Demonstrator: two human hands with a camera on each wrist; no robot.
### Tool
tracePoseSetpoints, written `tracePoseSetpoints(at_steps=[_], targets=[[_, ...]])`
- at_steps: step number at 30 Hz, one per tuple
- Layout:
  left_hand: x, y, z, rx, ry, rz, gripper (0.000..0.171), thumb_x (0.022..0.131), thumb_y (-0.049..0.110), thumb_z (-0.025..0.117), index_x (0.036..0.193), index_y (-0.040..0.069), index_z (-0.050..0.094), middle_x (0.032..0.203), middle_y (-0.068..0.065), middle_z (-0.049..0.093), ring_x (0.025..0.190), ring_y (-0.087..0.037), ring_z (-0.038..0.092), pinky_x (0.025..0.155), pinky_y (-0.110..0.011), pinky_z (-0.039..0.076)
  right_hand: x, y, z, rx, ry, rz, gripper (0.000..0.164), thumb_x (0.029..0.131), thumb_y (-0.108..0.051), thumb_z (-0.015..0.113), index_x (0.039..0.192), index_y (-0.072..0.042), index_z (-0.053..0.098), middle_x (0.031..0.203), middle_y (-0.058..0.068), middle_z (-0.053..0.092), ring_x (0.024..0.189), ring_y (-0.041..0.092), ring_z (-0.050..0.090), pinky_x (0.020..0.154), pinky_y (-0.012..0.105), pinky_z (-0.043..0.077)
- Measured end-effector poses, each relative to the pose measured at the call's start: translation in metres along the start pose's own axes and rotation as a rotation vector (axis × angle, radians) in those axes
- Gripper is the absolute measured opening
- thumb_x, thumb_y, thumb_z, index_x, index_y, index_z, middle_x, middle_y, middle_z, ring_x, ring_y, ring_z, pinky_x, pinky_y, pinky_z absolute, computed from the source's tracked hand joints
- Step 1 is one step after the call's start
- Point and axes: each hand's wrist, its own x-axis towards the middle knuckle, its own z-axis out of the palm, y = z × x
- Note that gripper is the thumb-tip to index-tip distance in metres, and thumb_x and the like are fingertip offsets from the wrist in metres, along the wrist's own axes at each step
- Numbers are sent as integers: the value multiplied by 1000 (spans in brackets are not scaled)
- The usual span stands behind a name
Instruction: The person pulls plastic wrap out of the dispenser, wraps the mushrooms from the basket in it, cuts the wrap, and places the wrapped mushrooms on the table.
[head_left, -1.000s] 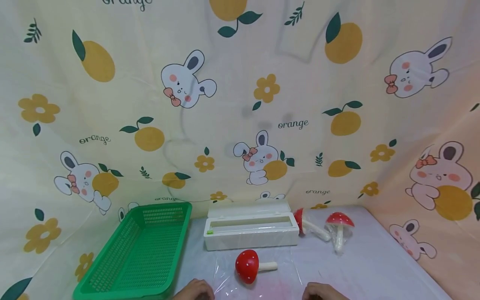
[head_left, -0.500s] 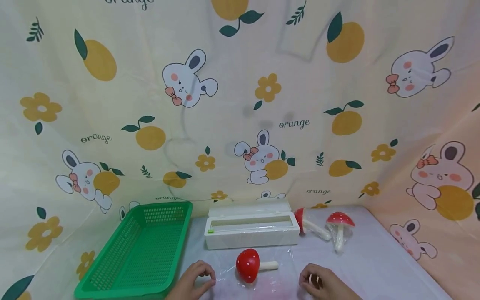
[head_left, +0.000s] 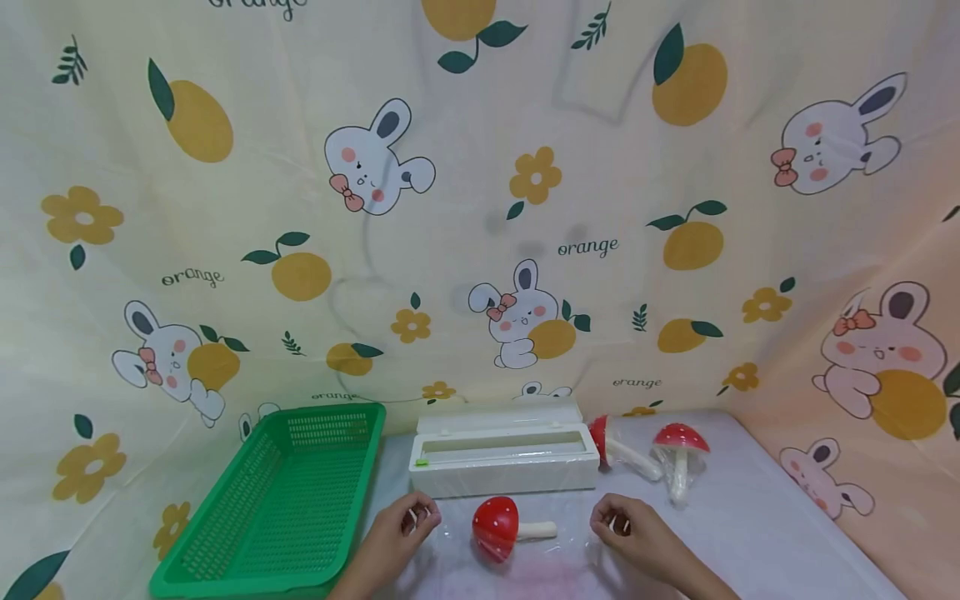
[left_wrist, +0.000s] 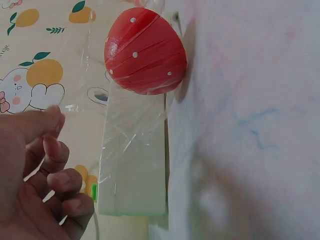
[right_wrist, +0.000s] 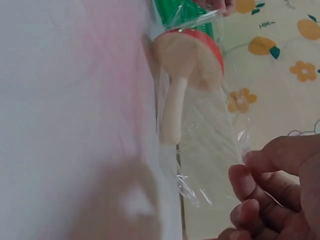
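Note:
A toy mushroom (head_left: 495, 531) with a red, white-dotted cap and pale stem lies on its side on the table, cap to the left. Clear cling film (right_wrist: 210, 175) stretches up around it; in the left wrist view the film shows creases over the red cap (left_wrist: 145, 55). To the left of the cap, my left hand (head_left: 402, 527) pinches one corner of the film between thumb and fingers. Beyond the stem end, my right hand (head_left: 636, 531) pinches the opposite corner. Both hands are raised above the table, apart from the mushroom.
Behind the mushroom stands a white cling film dispenser box (head_left: 504, 477) with its lid up. A green basket (head_left: 352, 500) is at the left. Two film-wrapped toy mushrooms, one lying beside the box (head_left: 630, 460) and another (head_left: 679, 467) farther right, sit at the back right.
Both hands have risen from the near edge and moved forward to either side of the mushroom, carrying the film's near edge up and over it. The mushroom has stayed in place.

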Motion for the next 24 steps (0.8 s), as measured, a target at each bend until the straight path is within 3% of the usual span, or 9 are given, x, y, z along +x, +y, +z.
tracePoseSetpoints(at_steps=[5,9,12,16,19,24], targets=[[5,3,2,-13,9,-26,7,104,22,73,101,18,69,81,8,60,66,-1,47,61,-22,44,2,-3,4,62,-88,94,10,103,-20,74,101,-12,69,86,-8,64,71,2,53,62,23,46],[6,3,3,-2,36,-42,7,103,20,75,100,17,69,80,8,61,66,-1,47,61,-21,43,-5,-7,8,146,-244,220,28,97,-27,82,116,-13,68,95,1,63,77,12,55,65,21,47],[8,2,3,12,59,-52,7,102,19,76,99,17,69,81,7,61,66,-1,48,62,-21,43,-9,-7,14,166,-325,263,32,95,-29,85,118,-16,68,98,3,63,82,16,57,69,20,49],[11,1,4,25,57,-71,7,103,18,75,99,16,69,81,6,62,68,-3,49,62,-21,44,-9,-5,20,143,-332,148,14,101,-23,78,111,-15,70,95,-3,65,85,11,60,72,19,51],[13,0,5,31,54,-77,7,103,18,75,100,15,69,82,6,63,69,-3,50,63,-21,45,-7,-5,20,137,-320,118,9,103,-21,74,109,-15,71,93,-6,65,85,9,60,74,19,53],[17,0,7,28,63,-86,10,103,22,75,100,15,69,85,6,65,68,-3,51,62,-21,46,-2,-1,17,91,-215,-77,5,102,-18,75,105,-16,71,92,-9,67,82,2,59,69,22,53]])
